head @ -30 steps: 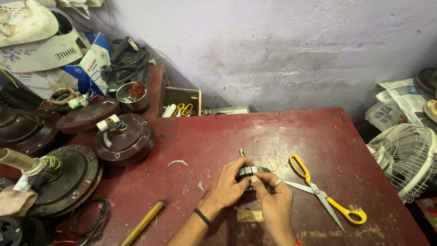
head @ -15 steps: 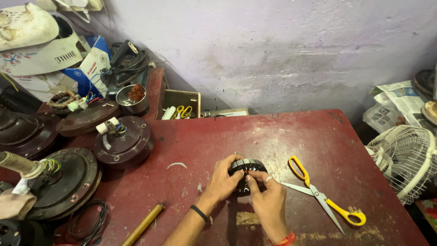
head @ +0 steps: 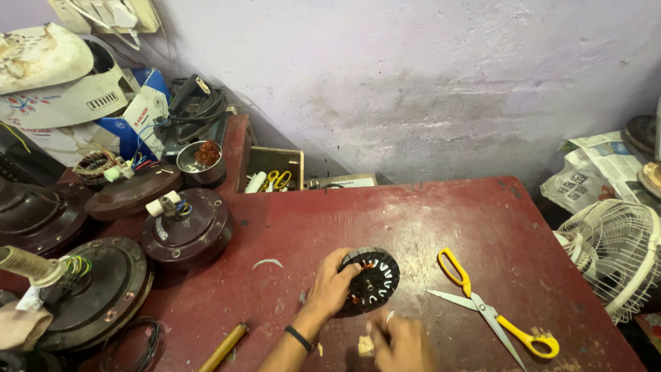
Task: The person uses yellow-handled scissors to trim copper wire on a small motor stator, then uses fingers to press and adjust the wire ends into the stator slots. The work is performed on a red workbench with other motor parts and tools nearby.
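A round black slotted motor core (head: 372, 279) stands tilted on edge on the red table (head: 358, 220). My left hand (head: 332, 284) grips its left rim and holds it up. My right hand (head: 401, 341), blurred, is low in front of the core with fingers curled beside a small pale scrap (head: 365, 345); whether it pinches anything is not clear.
Yellow-handled scissors (head: 490, 308) lie open to the right of the core. Brown fan motor housings (head: 186, 231) crowd the left side. A small wooden box (head: 274, 171) sits at the back, a white fan guard (head: 611, 255) at the right, a wooden handle (head: 223, 346) near the front.
The core has been tipped up from lying flat so its slotted face shows. My right hand has come off it and dropped toward the table's near edge.
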